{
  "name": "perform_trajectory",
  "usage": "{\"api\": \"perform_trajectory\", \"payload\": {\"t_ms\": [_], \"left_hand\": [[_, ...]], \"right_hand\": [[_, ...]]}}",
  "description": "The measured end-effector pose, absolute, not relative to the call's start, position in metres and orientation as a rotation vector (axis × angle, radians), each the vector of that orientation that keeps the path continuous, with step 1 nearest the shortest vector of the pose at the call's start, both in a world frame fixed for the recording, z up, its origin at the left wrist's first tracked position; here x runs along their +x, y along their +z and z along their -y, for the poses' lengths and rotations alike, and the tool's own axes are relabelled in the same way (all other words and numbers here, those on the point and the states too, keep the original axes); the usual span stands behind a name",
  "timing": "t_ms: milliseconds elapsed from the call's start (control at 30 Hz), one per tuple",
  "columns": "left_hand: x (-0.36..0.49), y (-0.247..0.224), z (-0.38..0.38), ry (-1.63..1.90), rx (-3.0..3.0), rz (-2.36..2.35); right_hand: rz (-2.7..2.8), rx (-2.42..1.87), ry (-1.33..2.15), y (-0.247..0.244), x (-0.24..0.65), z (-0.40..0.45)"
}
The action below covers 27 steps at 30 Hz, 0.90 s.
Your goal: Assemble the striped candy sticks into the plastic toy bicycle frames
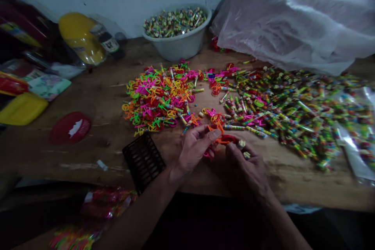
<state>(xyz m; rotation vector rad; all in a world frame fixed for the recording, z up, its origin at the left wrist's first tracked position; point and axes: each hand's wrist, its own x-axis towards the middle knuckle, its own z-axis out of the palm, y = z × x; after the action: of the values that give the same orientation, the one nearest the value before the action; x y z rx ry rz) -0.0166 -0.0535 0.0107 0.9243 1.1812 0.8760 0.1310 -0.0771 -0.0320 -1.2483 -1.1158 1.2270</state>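
My left hand (195,146) is closed, thumb and fingers pinching an orange plastic toy piece (218,132) with thin looped parts. A bit of pink plastic shows beneath its fingers. Close beside it, my right hand (249,166) is curled round small capped tubes (247,155), their cream ends sticking out. Between the hands, a red round plastic part (228,139) meets the orange piece near my right fingertips. Just beyond the hands lies a heap of bright looped plastic pieces (158,99). To the right spreads a big pile of colourfully filled tubes (281,105).
A grey-white basin (178,43) full of tubes stands against the wall. A large translucent plastic bag (293,23) bulks at back right. Left are a black slotted basket (143,162), a red dish (70,128) and a yellow container (23,109). The wooden table's front edge runs below my wrists.
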Motion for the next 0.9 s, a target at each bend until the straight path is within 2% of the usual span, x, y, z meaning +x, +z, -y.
{"api": "perform_trajectory", "payload": {"t_ms": [133,333,533,900], "left_hand": [[-0.011,0.011,0.055,0.943,0.723,-1.114],[-0.017,0.008,0.052,0.858,0.639,-1.117],[-0.019,0.008,0.057,0.775,0.486,-0.945],[-0.030,0.011,0.070,0.699,0.501,-0.857]], "right_hand": [[1.373,-1.194,1.074,-0.029,0.125,0.082],[1.679,-1.375,0.832,-0.015,0.155,0.078],[1.673,-1.307,0.955,-0.010,0.160,0.069],[1.870,-1.055,0.944,-0.017,0.158,0.069]]}}
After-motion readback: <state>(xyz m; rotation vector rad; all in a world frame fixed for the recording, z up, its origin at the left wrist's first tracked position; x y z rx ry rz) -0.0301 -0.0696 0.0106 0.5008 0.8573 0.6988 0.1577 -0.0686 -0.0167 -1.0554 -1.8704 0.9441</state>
